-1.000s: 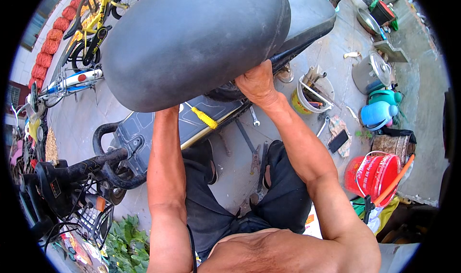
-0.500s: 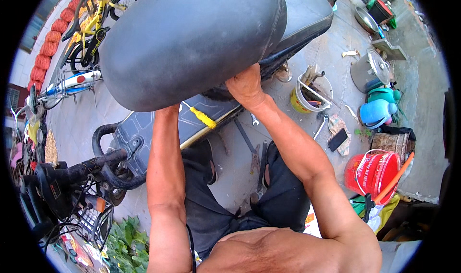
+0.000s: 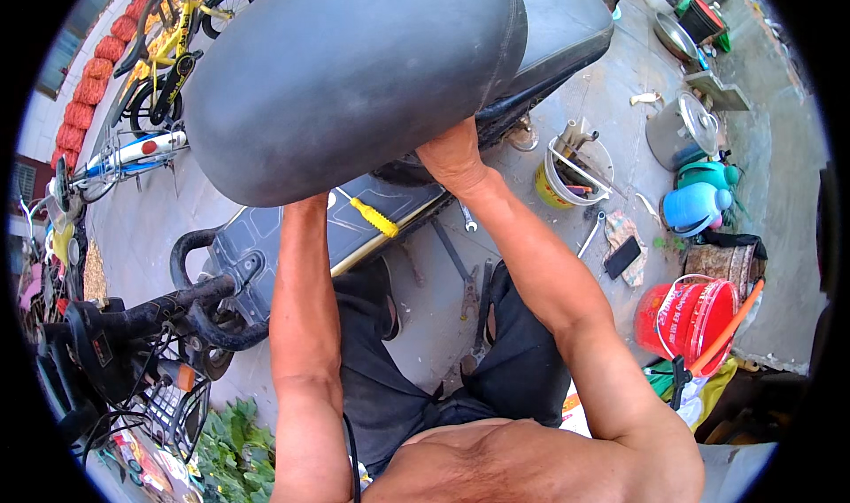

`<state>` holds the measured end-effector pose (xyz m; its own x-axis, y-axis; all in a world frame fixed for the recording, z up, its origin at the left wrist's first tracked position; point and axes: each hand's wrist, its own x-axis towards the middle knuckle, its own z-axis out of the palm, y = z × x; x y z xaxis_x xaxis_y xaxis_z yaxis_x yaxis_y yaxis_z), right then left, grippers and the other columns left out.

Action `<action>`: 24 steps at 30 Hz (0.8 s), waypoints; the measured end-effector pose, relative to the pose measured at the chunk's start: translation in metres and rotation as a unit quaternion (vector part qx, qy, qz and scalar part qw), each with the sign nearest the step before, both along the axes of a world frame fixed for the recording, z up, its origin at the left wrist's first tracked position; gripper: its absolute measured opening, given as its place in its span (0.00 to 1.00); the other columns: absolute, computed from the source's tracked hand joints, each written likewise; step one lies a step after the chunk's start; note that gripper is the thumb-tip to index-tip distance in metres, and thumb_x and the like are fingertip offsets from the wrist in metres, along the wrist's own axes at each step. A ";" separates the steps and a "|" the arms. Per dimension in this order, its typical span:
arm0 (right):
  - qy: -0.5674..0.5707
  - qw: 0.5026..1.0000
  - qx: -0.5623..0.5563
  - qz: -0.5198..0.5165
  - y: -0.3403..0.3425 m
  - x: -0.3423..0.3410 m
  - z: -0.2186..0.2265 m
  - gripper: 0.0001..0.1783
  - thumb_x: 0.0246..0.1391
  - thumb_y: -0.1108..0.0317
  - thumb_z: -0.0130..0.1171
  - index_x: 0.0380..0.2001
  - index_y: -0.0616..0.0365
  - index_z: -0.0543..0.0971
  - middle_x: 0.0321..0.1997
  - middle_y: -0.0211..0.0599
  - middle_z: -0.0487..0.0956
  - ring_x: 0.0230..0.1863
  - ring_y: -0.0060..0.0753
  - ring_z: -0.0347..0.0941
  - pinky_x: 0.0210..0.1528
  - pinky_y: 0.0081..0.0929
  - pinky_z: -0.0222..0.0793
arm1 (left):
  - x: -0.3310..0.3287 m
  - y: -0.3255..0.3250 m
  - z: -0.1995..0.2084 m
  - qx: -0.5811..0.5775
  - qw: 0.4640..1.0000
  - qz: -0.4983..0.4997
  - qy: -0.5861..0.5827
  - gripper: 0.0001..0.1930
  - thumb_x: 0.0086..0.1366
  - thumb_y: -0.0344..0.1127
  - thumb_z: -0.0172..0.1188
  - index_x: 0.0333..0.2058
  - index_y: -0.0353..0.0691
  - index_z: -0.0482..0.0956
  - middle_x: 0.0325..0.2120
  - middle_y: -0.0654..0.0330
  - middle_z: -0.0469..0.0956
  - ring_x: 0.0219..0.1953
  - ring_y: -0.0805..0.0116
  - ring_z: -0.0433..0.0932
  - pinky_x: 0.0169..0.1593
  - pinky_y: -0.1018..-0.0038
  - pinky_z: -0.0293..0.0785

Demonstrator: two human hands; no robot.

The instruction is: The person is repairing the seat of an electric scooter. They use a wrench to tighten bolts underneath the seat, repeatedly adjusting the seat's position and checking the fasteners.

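The large black scooter seat [image 3: 354,78] is tilted up in front of me and fills the upper middle. Under its near edge goes my left hand [image 3: 308,205]; only the wrist shows. The back of my right hand [image 3: 452,159] is visible against the seat's underside, its fingers hidden beneath. What either hand grips there is out of sight. Below the seat lies the scooter's dark footboard [image 3: 257,237], with a yellow-handled screwdriver [image 3: 375,217] resting on it. A second, rear seat part [image 3: 562,25] is behind the raised seat.
On the ground to the right are a wrench [image 3: 468,220], a tool bucket [image 3: 553,189], a phone [image 3: 622,258] on a cloth, a red bucket [image 3: 660,317] and a lidded metal pot [image 3: 673,135]. Pliers [image 3: 470,297] lie between my legs. Scooter handlebars [image 3: 97,344] stand left, bicycles [image 3: 173,51] beyond.
Very little differs. The seat and my right hand have shifted slightly to the left; the left arm stays nearly in place.
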<state>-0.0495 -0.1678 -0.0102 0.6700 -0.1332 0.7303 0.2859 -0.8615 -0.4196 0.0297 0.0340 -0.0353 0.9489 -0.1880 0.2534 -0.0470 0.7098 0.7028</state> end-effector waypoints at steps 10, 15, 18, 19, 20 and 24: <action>-0.007 0.998 0.052 0.024 0.002 0.001 -0.002 0.13 0.45 0.68 0.60 0.37 0.58 0.76 0.38 0.44 0.77 0.44 0.51 0.71 0.46 0.41 0.65 | 0.002 0.000 0.008 -0.002 1.000 0.002 0.020 0.23 0.65 0.41 0.52 0.56 0.43 0.62 0.54 0.58 0.68 0.53 0.64 0.67 0.57 0.65 0.64; 0.011 0.993 0.105 0.049 0.003 -0.002 0.001 0.11 0.46 0.70 0.58 0.36 0.60 0.76 0.38 0.45 0.78 0.44 0.51 0.72 0.45 0.39 0.65 | 0.002 0.001 0.011 0.012 1.000 0.009 0.014 0.23 0.65 0.41 0.52 0.56 0.43 0.62 0.53 0.58 0.69 0.53 0.65 0.68 0.56 0.66 0.65; 0.024 0.988 0.137 0.069 0.008 -0.005 -0.001 0.10 0.47 0.72 0.56 0.35 0.62 0.76 0.37 0.47 0.77 0.43 0.54 0.72 0.43 0.39 0.66 | 0.001 0.003 0.012 0.015 1.000 0.011 0.015 0.22 0.65 0.40 0.52 0.56 0.43 0.63 0.53 0.59 0.69 0.53 0.65 0.68 0.55 0.66 0.66; 0.041 0.988 0.123 0.079 0.004 -0.008 0.000 0.09 0.47 0.73 0.55 0.34 0.62 0.76 0.36 0.48 0.77 0.42 0.54 0.72 0.42 0.39 0.67 | 0.001 0.002 0.013 0.015 1.000 0.010 0.014 0.22 0.65 0.40 0.52 0.56 0.43 0.63 0.53 0.59 0.69 0.52 0.65 0.68 0.55 0.66 0.66; 0.058 0.988 0.109 0.089 0.002 -0.010 0.001 0.09 0.47 0.73 0.54 0.34 0.63 0.76 0.35 0.49 0.77 0.41 0.55 0.72 0.41 0.39 0.67 | 0.000 0.001 0.012 0.014 1.000 0.011 0.015 0.22 0.65 0.40 0.52 0.56 0.43 0.63 0.53 0.59 0.69 0.52 0.65 0.68 0.55 0.66 0.66; 0.046 0.993 0.084 0.063 0.004 -0.011 -0.002 0.07 0.47 0.74 0.53 0.31 0.61 0.77 0.30 0.50 0.77 0.37 0.57 0.72 0.35 0.39 0.68 | 0.002 0.002 0.013 0.016 1.000 0.012 0.014 0.22 0.65 0.40 0.52 0.56 0.43 0.63 0.52 0.59 0.69 0.52 0.66 0.69 0.54 0.67 0.67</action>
<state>-0.0607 -0.1634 -0.0126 0.7520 -0.1588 0.6398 0.3412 -0.7367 -0.5839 0.0319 0.0362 -0.0225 0.9597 -0.1731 0.2216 -0.0441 0.6856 0.7266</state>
